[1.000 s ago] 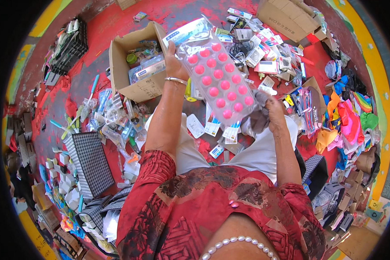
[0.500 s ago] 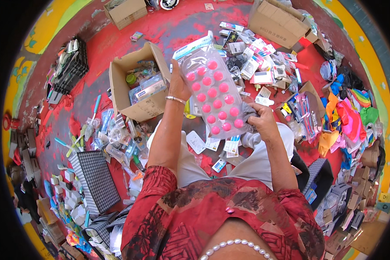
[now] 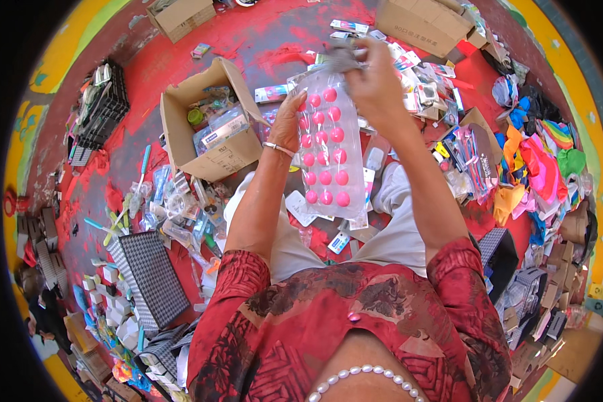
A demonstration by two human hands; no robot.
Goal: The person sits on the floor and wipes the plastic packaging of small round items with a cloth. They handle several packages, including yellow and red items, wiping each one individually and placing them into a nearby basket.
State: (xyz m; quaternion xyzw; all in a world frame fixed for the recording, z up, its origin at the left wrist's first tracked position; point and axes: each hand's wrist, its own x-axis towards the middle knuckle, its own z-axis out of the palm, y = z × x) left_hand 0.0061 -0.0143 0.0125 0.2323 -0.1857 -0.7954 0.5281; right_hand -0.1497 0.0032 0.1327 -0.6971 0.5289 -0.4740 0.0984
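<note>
I hold up a clear plastic packet of pink round pieces [image 3: 329, 151] in front of me, hanging upright. My left hand [image 3: 289, 120] grips its left edge, a bracelet on that wrist. My right hand [image 3: 374, 84] pinches the packet's top edge, bunching the plastic. Below the packet several paper tags and small packets [image 3: 342, 231] lie on my lap between my knees.
An open cardboard box [image 3: 211, 130] with packaged goods sits left on the red floor. Another box [image 3: 419, 23] stands at the top right. Loose packets [image 3: 171, 204], black baskets [image 3: 151, 275] and bright cloth items [image 3: 539, 164] crowd the floor on both sides.
The packet has turned from slanted to upright. My right hand rose from its lower right corner to its top edge. The view tilted, shifting the floor and boxes down.
</note>
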